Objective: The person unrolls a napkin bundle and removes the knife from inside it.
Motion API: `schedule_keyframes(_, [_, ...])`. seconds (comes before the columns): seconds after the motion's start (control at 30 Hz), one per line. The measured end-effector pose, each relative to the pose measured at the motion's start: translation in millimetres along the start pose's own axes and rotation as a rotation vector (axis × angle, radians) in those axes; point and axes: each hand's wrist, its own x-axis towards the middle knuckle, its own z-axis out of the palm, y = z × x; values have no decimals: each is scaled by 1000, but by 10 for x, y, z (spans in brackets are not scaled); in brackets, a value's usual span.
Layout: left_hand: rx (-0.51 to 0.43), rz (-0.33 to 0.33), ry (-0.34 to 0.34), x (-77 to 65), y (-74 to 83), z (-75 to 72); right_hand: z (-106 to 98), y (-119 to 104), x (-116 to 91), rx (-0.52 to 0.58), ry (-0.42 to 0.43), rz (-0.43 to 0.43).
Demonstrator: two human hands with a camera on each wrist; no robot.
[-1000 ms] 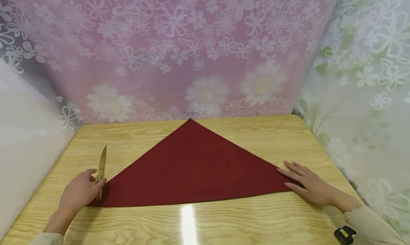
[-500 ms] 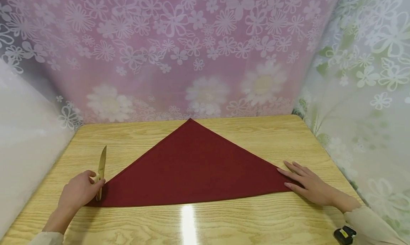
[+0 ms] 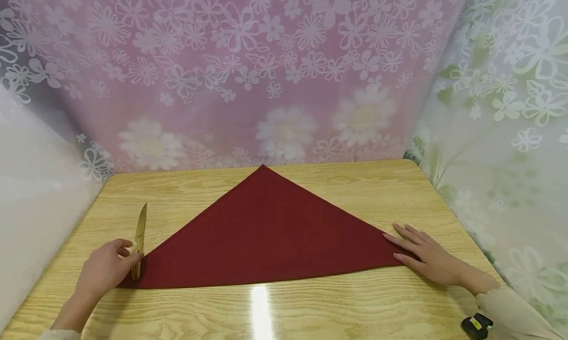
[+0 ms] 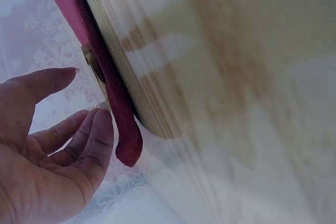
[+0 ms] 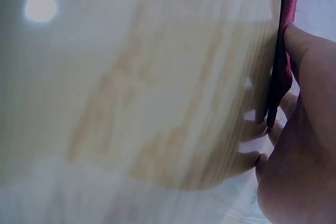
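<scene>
A dark red cloth (image 3: 266, 231), shaped as a large triangle with its peak at the back, lies flat on the wooden table (image 3: 213, 310). Gold scissors (image 3: 140, 229) lie across its left corner, blades pointing away. Beside their handles is my left hand (image 3: 99, 271), its thumb and fingers spread apart in the left wrist view. One fingertip overlaps the handles in the head view. My right hand (image 3: 430, 256) rests on the cloth's right corner with fingers extended and covers that tip. Edge-on in the right wrist view, the cloth runs beneath the right thumb.
Near the right sleeve, a small black object with a yellow label (image 3: 477, 325) sits at the table's front right. A pink floral curtain (image 3: 284, 73) hangs behind the table, with pale floral sheets (image 3: 510, 182) along the sides.
My left hand has drawn slightly left, and its grip on the scissors handles has loosened. The right hand and the cloth stay where they were.
</scene>
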Motion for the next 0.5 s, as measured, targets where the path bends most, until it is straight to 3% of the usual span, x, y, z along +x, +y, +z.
schedule_keyframes(0.2, [-9, 12, -6, -48, -64, -22, -3, -2, 1, 1, 3, -1])
schedule_keyframes(0.5, [-31, 44, 68, -94, 5, 8, 3, -12, 3, 13, 6, 8])
